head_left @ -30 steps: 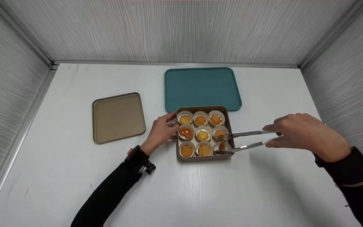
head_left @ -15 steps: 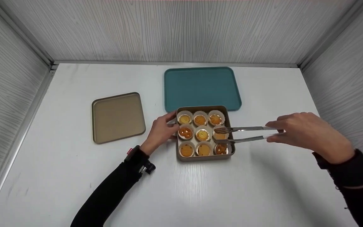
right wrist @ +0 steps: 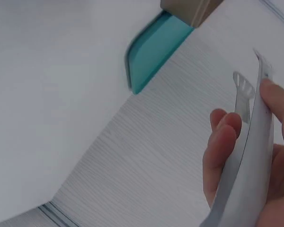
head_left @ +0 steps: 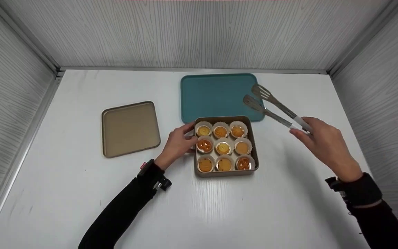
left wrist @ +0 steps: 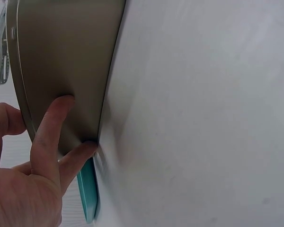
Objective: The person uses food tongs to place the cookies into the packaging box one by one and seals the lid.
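Tongs [head_left: 275, 108], pinched at the handle end by the right hand [head_left: 323, 145], angle up-left with empty, parted tips over the teal tray [head_left: 216, 93]; left hand [head_left: 178, 143] braces the cupcake tin [head_left: 225, 173], below-left of the tips.

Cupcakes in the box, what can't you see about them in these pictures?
- Left wrist view: cupcakes hidden behind the box wall.
- Right wrist view: only a box corner, cut off by the top edge.
- Head view: toppings too small to identify; the left hand covers the box's left wall.
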`<move>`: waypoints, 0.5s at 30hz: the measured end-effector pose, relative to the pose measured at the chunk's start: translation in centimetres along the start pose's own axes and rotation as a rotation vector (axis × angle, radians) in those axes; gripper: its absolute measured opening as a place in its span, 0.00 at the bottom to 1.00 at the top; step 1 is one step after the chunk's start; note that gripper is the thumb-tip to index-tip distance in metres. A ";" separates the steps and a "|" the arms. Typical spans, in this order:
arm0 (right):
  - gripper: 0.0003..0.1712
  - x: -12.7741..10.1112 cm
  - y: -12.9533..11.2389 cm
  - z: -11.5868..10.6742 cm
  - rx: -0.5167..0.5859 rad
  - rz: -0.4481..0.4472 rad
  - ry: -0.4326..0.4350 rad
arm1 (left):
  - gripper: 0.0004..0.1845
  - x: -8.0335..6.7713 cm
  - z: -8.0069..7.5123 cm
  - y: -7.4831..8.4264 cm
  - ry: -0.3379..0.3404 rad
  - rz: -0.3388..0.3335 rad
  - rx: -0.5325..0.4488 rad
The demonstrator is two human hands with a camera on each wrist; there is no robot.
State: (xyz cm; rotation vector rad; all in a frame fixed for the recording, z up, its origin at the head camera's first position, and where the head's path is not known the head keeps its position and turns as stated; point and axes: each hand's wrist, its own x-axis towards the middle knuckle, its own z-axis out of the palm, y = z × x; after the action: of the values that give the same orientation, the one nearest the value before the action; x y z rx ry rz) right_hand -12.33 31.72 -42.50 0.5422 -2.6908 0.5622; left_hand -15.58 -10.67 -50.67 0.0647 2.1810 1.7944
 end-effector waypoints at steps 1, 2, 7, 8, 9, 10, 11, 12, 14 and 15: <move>0.23 -0.1 0.2 0.5 0.013 0.029 0.014 | 0.37 -0.1 0.0 0.0 -0.002 0.000 0.003; 0.24 -0.1 0.5 1.0 0.027 0.055 0.025 | 0.37 -0.1 0.0 0.0 -0.004 -0.002 0.001; 0.26 -0.3 1.4 2.7 0.064 0.188 0.047 | 0.36 -0.1 0.2 0.0 -0.014 -0.007 -0.013; 0.27 -0.3 1.6 2.9 0.062 0.215 0.043 | 0.36 -0.1 0.2 0.0 -0.015 -0.006 -0.016; 0.27 -0.2 1.9 3.1 0.053 0.231 0.044 | 0.36 -0.1 0.2 0.0 -0.014 -0.005 -0.014; 0.28 -0.2 2.3 3.3 0.041 0.244 0.045 | 0.37 -0.1 0.2 0.0 -0.013 -0.004 -0.011; 0.29 -0.2 2.7 3.5 0.027 0.258 0.043 | 0.37 -0.1 0.2 0.0 -0.012 -0.004 -0.008; 0.30 -0.1 3.1 3.7 0.011 0.275 0.040 | 0.37 -0.1 0.2 0.0 -0.012 -0.003 -0.006; 0.31 -0.2 4.0 4.0 -0.025 0.302 0.035 | 0.37 -0.1 0.3 0.0 -0.012 0.000 0.005; 0.31 -0.2 4.5 4.2 -0.041 0.313 0.030 | 0.37 -0.1 0.3 0.0 -0.012 0.002 0.006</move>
State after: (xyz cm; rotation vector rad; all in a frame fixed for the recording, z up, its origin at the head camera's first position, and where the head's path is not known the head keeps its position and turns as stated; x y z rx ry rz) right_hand -15.10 33.74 -47.58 0.0990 -2.7683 0.5877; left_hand -15.41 -10.41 -50.73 0.0787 2.1785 1.7839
